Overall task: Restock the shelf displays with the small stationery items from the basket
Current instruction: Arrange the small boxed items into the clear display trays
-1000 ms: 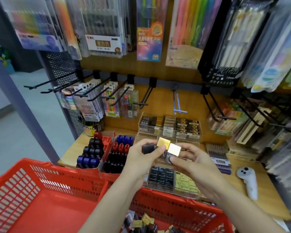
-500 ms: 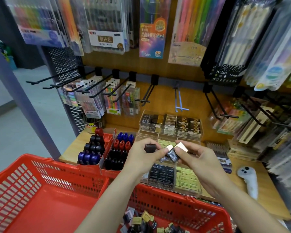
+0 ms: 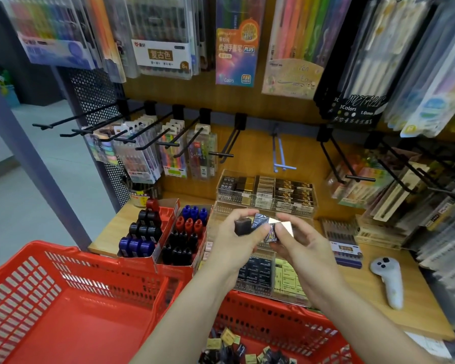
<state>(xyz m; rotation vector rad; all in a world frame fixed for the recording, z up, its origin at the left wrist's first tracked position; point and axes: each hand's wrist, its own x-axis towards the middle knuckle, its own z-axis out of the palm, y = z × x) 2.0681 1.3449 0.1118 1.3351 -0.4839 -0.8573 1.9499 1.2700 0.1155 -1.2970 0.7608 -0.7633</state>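
Red basket (image 3: 63, 298); black, gold packets (image 3: 229, 345).

White controller (image 3: 389, 281) on wooden counter (image 3: 426, 308)

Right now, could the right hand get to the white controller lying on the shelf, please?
Probably yes: the white controller lies bare on the shelf with nothing between, but the right hand is pinching small packs.

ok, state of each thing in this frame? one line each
left hand: grips a small black box
right hand: pinches a shiny packet
basket: holds small packets at the near end, mostly bare elsewhere
clear tray: rows filled with boxes
red ink boxes: open, bottles upright
middle hooks: bare
controller: lying on the shelf, untouched
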